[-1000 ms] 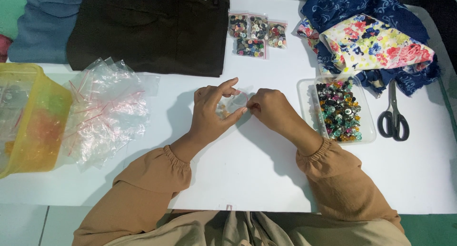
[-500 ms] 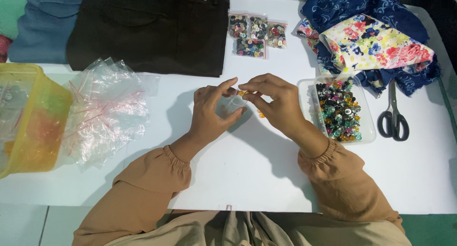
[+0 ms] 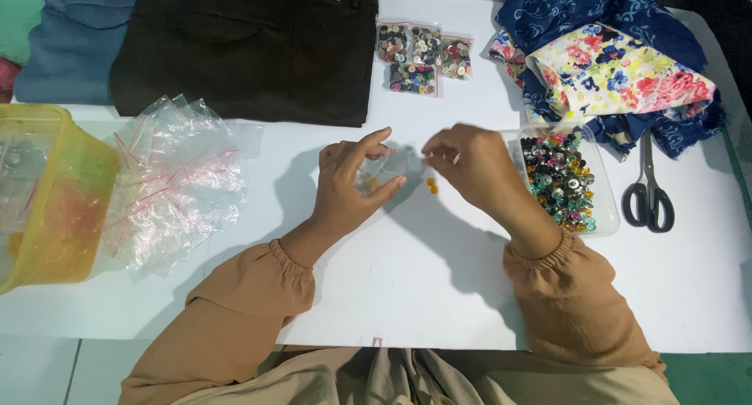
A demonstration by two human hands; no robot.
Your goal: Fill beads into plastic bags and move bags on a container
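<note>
My left hand (image 3: 345, 187) pinches a small clear zip bag (image 3: 382, 170) at bench centre, limp and slippery, best gripped at its mouth edge. My right hand (image 3: 470, 164), at its 3 o'clock, has a narrow fingertip grip on that mouth. Two light orange buttons (image 3: 431, 187) lie loose just below.

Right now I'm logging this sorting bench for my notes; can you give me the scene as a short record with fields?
left hand: holds small clear bag open
right hand: pinching at the bag's mouth
loose orange buttons: on white table between the hands
button tray: clear, right of right hand
scissors: right of tray
empty bags pile: left
filled button bags: far side
yellow tub: far left
</note>
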